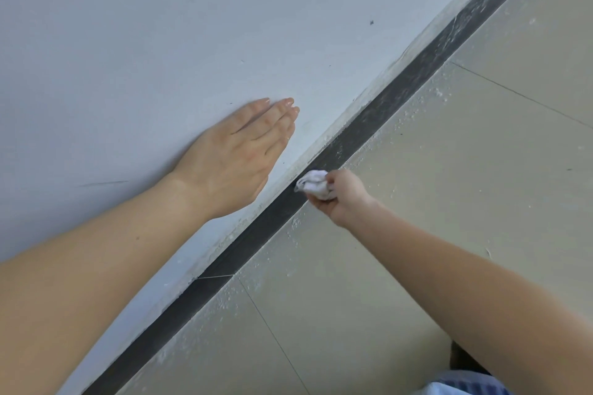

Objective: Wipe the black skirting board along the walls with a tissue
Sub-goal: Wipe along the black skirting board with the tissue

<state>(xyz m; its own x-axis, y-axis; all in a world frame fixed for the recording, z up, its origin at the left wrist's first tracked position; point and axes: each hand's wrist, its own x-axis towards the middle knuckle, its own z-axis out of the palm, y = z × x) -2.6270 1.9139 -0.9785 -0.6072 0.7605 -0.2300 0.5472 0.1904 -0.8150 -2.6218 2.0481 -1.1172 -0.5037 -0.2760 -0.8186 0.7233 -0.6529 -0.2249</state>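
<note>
The black skirting board point(398, 90) runs diagonally from the bottom left to the top right, between the pale wall and the tiled floor. Its far stretch is dusty and streaked with white. My right hand point(345, 199) is closed on a crumpled white tissue point(313, 184), which presses against the board near the middle of the view. My left hand point(237, 154) lies flat on the wall above the board, fingers together and straight, holding nothing.
The white wall point(192, 26) fills the upper left. Beige floor tiles point(465, 176) with white specks along the board's edge fill the right. A bit of blue striped clothing point(465, 385) shows at the bottom right.
</note>
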